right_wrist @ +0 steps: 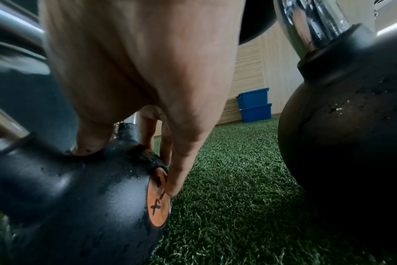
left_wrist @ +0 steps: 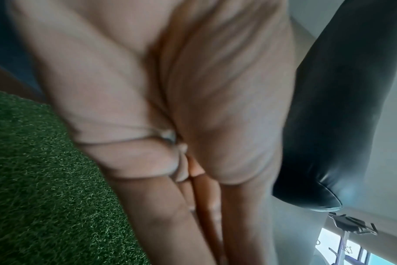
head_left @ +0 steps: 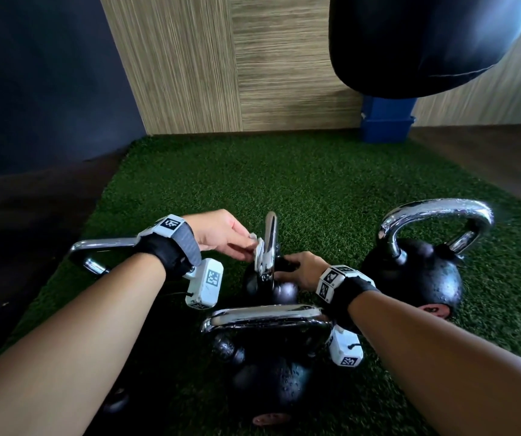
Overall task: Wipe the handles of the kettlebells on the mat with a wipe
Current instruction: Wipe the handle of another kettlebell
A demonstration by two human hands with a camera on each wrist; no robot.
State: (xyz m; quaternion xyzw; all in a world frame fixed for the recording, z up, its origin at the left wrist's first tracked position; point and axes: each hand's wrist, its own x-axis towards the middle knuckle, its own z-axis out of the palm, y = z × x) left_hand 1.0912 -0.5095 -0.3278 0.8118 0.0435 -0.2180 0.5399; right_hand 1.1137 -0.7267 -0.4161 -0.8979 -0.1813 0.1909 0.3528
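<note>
Four kettlebells (head_left: 410, 272), one wipe (head_left: 258, 256), two blue bins (right_wrist: 256, 112).

From 12 o'clock the right hand (right_wrist: 136, 62) clasps the black kettlebell (right_wrist: 68, 197) at 7 o'clock, thumb on top and one fingertip on its orange badge (right_wrist: 158, 211), while a second kettlebell (right_wrist: 351, 143) stands on the green mat (right_wrist: 227, 206) at 3 o'clock, with blue bins (right_wrist: 254, 107) at 2 o'clock.

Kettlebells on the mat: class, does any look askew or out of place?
Possibly one: the leftmost kettlebell's handle juts sideways from behind the left forearm, as if tipped over; its body is hidden. The right kettlebell stands upright.
</note>
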